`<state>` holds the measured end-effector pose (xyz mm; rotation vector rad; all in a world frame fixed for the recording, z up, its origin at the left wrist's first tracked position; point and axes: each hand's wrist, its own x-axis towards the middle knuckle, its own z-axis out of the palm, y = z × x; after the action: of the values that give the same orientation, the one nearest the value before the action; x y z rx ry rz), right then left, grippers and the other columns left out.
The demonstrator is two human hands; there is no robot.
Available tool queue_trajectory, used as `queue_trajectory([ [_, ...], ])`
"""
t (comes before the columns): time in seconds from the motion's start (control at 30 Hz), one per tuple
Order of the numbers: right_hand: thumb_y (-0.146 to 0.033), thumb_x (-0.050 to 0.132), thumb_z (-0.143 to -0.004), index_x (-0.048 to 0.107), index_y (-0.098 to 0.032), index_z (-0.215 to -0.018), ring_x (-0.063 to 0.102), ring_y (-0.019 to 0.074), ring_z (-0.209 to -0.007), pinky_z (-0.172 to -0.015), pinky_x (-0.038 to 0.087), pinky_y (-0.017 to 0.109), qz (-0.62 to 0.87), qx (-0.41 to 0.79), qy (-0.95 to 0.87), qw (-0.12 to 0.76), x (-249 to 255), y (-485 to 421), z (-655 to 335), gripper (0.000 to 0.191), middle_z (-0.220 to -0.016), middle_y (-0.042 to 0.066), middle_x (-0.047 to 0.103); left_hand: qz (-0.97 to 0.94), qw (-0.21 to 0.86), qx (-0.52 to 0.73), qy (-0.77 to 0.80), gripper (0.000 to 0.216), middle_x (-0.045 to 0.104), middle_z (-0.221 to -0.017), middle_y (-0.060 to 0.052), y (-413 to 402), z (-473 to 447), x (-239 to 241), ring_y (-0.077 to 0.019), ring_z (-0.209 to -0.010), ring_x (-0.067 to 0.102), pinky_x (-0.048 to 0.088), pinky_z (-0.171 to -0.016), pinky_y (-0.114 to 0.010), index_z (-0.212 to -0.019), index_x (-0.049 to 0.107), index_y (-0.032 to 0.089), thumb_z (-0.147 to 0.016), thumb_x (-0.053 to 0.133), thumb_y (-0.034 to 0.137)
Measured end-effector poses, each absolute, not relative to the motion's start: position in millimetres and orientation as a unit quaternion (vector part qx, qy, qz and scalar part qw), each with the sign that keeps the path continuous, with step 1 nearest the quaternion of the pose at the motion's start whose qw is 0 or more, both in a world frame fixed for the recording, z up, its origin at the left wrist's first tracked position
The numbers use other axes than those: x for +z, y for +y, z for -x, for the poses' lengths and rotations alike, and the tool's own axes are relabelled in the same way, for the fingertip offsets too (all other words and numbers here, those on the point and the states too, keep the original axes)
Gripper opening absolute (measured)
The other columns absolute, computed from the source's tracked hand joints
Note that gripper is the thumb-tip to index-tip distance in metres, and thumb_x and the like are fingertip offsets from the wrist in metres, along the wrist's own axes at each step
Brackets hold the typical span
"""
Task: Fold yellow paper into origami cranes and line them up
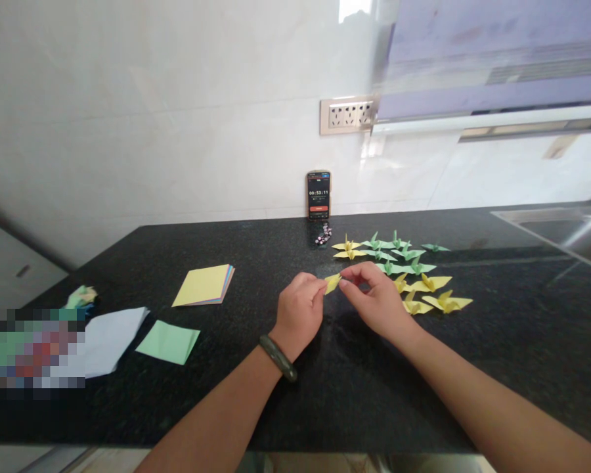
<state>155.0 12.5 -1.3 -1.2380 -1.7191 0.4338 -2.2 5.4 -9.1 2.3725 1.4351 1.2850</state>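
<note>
Between my two hands is a small folded piece of yellow paper, held above the dark countertop. My left hand, with a dark green bangle at its wrist, is closed on the paper's left side. At its right edge, the thumb and index finger of my right hand pinch it. My fingers hide part of its folds. Just beyond and beside my right hand stand several folded paper cranes, yellow ones nearest and green ones behind.
A stack of coloured square paper lies to the left, with a green sheet and white paper nearer. A phone showing a timer leans on the wall, a beaded item before it. At right is a sink.
</note>
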Motion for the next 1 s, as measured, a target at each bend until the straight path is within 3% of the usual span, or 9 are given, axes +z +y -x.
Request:
queue_trajectory([
  [0.23,-0.027,0.054,-0.072,0.057,-0.018,-0.066,0.051,0.0141,-0.065,-0.060,0.042,0.027,0.514,0.201,-0.703,0.448,1,14,-156,0.012,-0.067,0.001,0.055,-0.796,-0.019,0.366,0.482,0.022,0.059,-0.079,-0.005,3,1,-6,-0.0147,-0.075,0.053,0.044,-0.068,-0.026,-0.079,0.064,0.017,-0.083,0.042,0.016],
  [0.57,-0.033,0.057,-0.066,0.054,-0.016,-0.063,0.042,0.0091,-0.048,-0.041,0.039,0.020,0.524,0.445,-0.561,0.460,-2,10,-146,0.017,-0.056,-0.003,0.048,-0.819,-0.097,0.333,0.457,0.026,0.058,-0.076,-0.005,-1,-4,-5,-0.0160,-0.075,0.048,0.039,-0.063,-0.026,-0.078,0.063,0.018,-0.086,0.039,0.019],
  [0.87,-0.028,0.050,-0.069,0.056,-0.016,-0.056,0.044,0.0102,-0.046,-0.041,0.040,0.021,0.549,0.383,-0.570,0.476,-9,15,-150,0.019,-0.050,-0.002,0.048,-0.821,-0.102,0.328,0.457,0.023,0.059,-0.077,-0.005,-1,-3,-6,-0.0163,-0.076,0.049,0.041,-0.065,-0.027,-0.077,0.063,0.018,-0.084,0.041,0.016],
  [1.0,-0.029,0.048,-0.069,0.060,-0.015,-0.062,0.049,0.0124,-0.051,-0.040,0.042,0.021,0.558,0.402,-0.537,0.489,-7,20,-156,0.020,-0.058,0.001,0.054,-0.809,-0.036,0.354,0.468,0.020,0.059,-0.078,-0.005,0,-2,-6,-0.0160,-0.077,0.051,0.043,-0.067,-0.028,-0.077,0.063,0.018,-0.082,0.044,0.014],
])
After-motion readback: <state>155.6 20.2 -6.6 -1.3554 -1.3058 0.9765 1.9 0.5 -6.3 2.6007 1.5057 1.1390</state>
